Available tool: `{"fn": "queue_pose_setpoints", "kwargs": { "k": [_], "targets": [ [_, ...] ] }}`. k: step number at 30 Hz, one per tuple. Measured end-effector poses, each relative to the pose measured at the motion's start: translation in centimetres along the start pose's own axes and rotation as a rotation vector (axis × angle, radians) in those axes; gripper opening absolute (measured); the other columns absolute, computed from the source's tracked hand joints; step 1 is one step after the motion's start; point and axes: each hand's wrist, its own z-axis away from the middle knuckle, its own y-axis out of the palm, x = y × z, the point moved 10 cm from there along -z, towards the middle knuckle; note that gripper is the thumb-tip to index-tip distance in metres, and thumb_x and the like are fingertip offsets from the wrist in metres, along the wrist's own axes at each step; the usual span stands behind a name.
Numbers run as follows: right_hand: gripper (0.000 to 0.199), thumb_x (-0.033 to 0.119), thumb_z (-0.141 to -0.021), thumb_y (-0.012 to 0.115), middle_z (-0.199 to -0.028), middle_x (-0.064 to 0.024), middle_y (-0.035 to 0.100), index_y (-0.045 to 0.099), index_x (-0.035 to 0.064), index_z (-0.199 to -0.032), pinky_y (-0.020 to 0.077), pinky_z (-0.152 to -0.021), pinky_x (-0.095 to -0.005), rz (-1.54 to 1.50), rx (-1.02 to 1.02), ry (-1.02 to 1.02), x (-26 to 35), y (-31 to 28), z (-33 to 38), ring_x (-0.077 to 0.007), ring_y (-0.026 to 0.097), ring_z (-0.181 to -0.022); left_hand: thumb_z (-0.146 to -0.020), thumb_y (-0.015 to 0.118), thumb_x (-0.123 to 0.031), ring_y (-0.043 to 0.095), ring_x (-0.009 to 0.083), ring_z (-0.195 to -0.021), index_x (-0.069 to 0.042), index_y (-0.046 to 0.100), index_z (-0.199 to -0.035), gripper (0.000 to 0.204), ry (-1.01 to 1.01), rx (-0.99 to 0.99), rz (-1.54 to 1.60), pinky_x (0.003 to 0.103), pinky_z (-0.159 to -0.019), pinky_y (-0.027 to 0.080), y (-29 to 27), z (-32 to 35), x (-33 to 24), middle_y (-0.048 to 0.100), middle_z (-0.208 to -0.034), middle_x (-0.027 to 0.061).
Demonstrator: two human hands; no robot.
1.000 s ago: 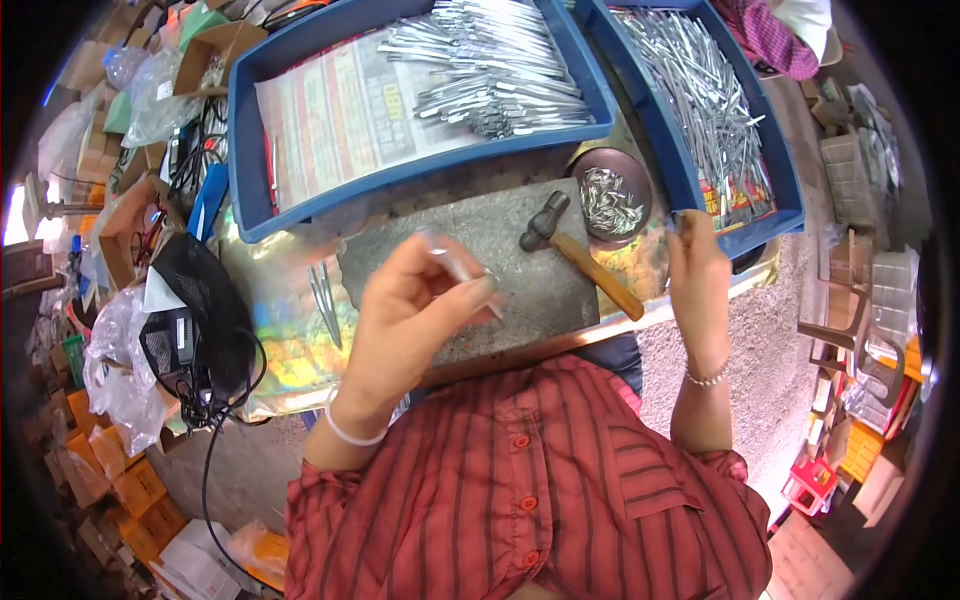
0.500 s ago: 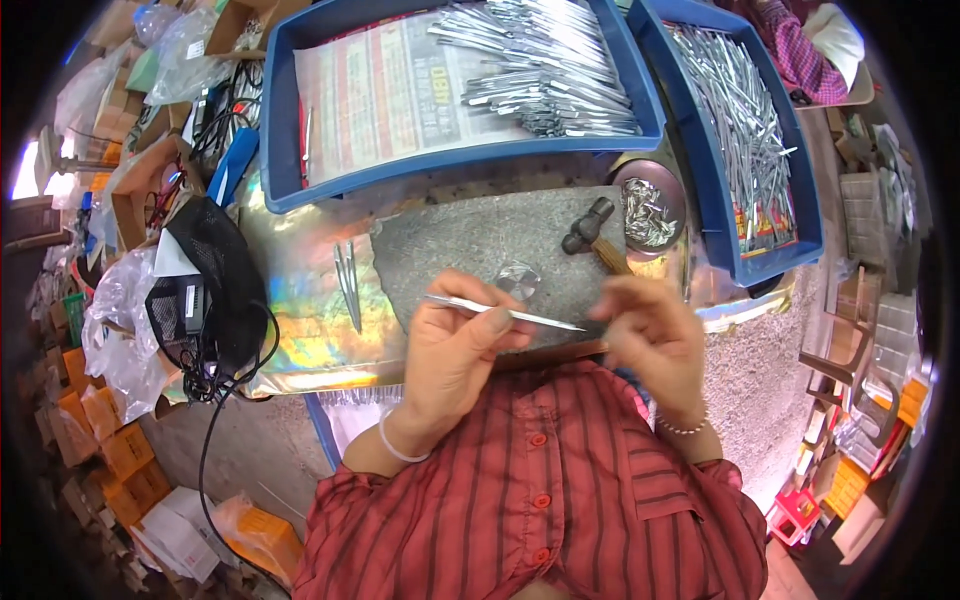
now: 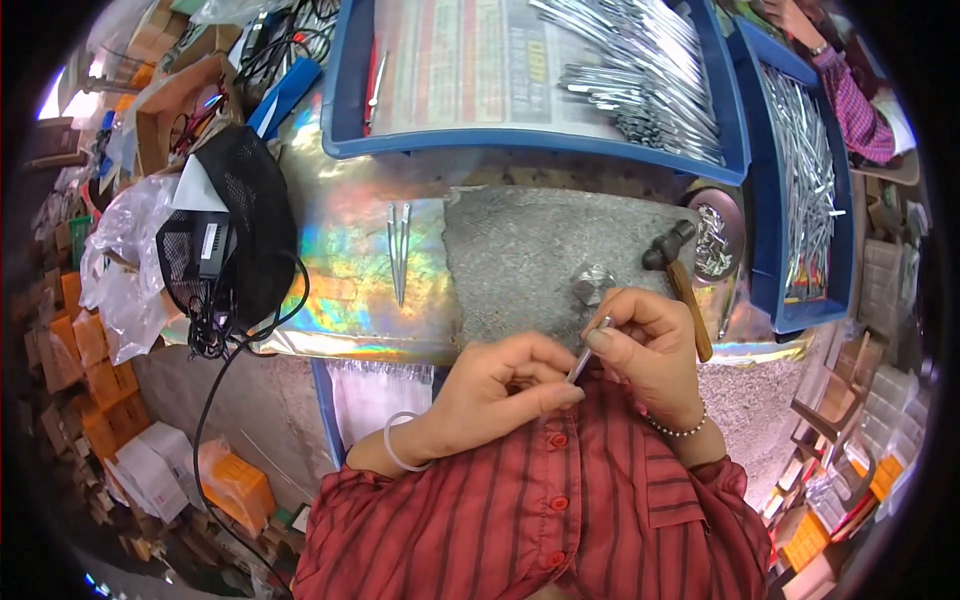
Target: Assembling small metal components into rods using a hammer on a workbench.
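A slim silvery metal piece (image 3: 581, 364) slants between my two hands just off the bench's near edge. My left hand (image 3: 505, 390) pinches its lower end between thumb and fingers. Thumb and fingertips of my right hand (image 3: 650, 350) close on its upper end, hiding part of it. Beyond them lies a grey stone slab (image 3: 540, 245) with a small round clear or metallic object (image 3: 593, 283) on it. A hammer (image 3: 688, 295) rests at the slab's right side. On the shiny bench to the left, slim pointed metal pieces (image 3: 399, 255) lie close together, tips toward me.
A large blue tray (image 3: 540, 150) of long metal pieces stands at the back, another blue tray (image 3: 765, 240) at right. A round dish (image 3: 738, 215) holds small metal bits. Black mesh (image 3: 250, 220) with cables sits left. Another person's sleeve (image 3: 855, 105) shows far right.
My right hand has come in and taken hold of the metal piece, which has turned from nearly level to steeply slanted. The view has shifted, so the bench appears farther right.
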Motion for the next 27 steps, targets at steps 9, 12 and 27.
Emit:
{"fn": "queue_pose_setpoints", "kwargs": {
  "k": [9, 12, 27],
  "targets": [
    [0.013, 0.009, -0.082, 0.064, -0.065, 0.0000, 0.052, 0.055, -0.0005, -0.079, 0.0293, -0.040, -0.0178, -0.077, -0.053, 0.169, -0.5, 0.5, -1.7, -0.0028, 0.041, -0.046, -0.089, 0.054, -0.002, 0.064, 0.0148, -0.083, 0.000, 0.046, -0.095, 0.010, -0.147, 0.117, 0.397, 0.026, -0.075, 0.051, 0.7, -1.8, 0.5, 0.065, -0.085, 0.0119],
    [0.012, 0.008, -0.082, 0.064, -0.066, 0.0002, 0.053, 0.056, -0.0003, -0.080, 0.0299, -0.041, -0.0178, -0.072, -0.058, 0.188, -0.4, 0.3, -2.2, -0.0026, 0.042, -0.047, -0.090, 0.053, -0.003, 0.064, 0.0150, -0.084, -0.001, 0.045, -0.096, 0.011, -0.146, 0.145, 0.421, 0.026, -0.076, 0.051, 0.6, -2.4, 0.7, 0.065, -0.086, 0.0120],
    [0.008, 0.005, -0.083, 0.063, -0.070, 0.0000, 0.054, 0.058, -0.0015, -0.082, 0.0316, -0.042, -0.0163, -0.131, -0.055, 0.226, 0.2, -0.8, -3.7, -0.0025, 0.045, -0.052, -0.091, 0.051, -0.005, 0.063, 0.0152, -0.083, -0.001, 0.045, -0.100, 0.011, -0.150, 0.187, 0.449, 0.026, -0.072, 0.051, 0.7, -4.7, 0.2, 0.065, -0.089, 0.0131]
  ]
}}
